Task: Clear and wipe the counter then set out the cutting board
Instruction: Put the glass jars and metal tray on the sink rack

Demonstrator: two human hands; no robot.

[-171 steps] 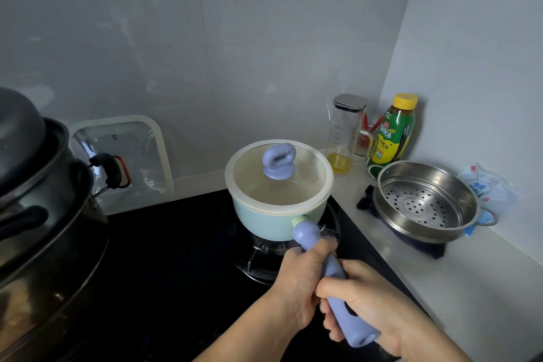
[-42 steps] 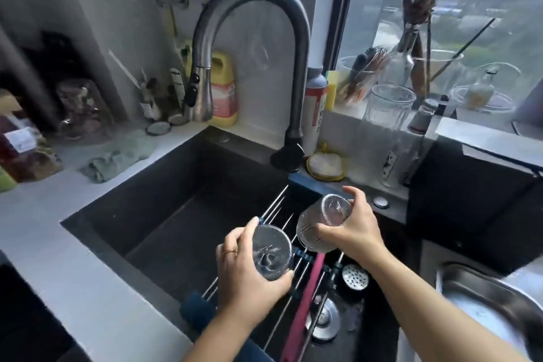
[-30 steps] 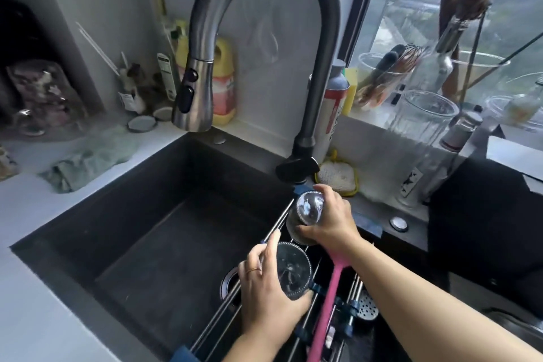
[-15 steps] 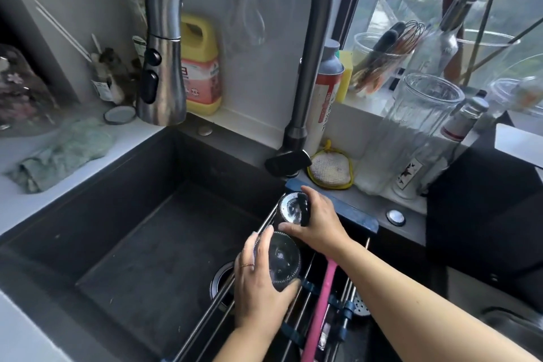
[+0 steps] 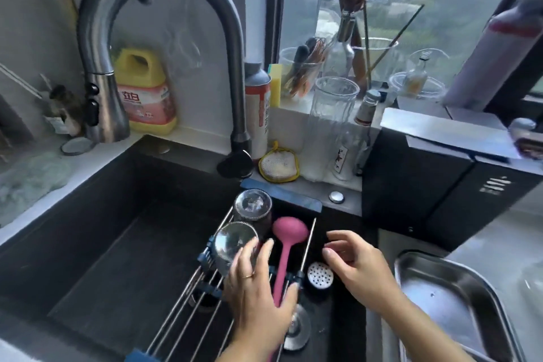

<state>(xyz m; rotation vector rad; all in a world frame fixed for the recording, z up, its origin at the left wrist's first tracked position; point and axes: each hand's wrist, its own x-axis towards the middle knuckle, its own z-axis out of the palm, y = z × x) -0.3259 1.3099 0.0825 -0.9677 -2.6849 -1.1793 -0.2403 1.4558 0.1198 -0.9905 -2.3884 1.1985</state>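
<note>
Left hand: the left hand (image 5: 258,282) is spread wide over the drying rack (image 5: 205,282), fingers loose; its fingertips (image 5: 249,247) touch the side of the near glass (image 5: 232,244), not wrapped round it.
Right hand: the right hand (image 5: 357,266) hovers open above the sink's right end, fingers curled and parted, holding nothing and touching nothing I can make out.
Near glass: upside down on the rack, at 10 o'clock from the left hand.
Far glass: a second upturned glass (image 5: 252,205) stands just beyond it at 12 o'clock, the two touching or nearly so.
Pink ladle: the pink ladle (image 5: 286,244) lies along the rack between the two hands, its handle passing under the left palm.
Sink: the black sink (image 5: 111,229) carries the rack across its right part; the faucet (image 5: 164,8) arches above.
Worktop: the pale worktop (image 5: 88,155) runs along the sink's left edge, with a green cloth (image 5: 29,176) on it at 9 o'clock.
Cutting board: I cannot see it from here.
</note>
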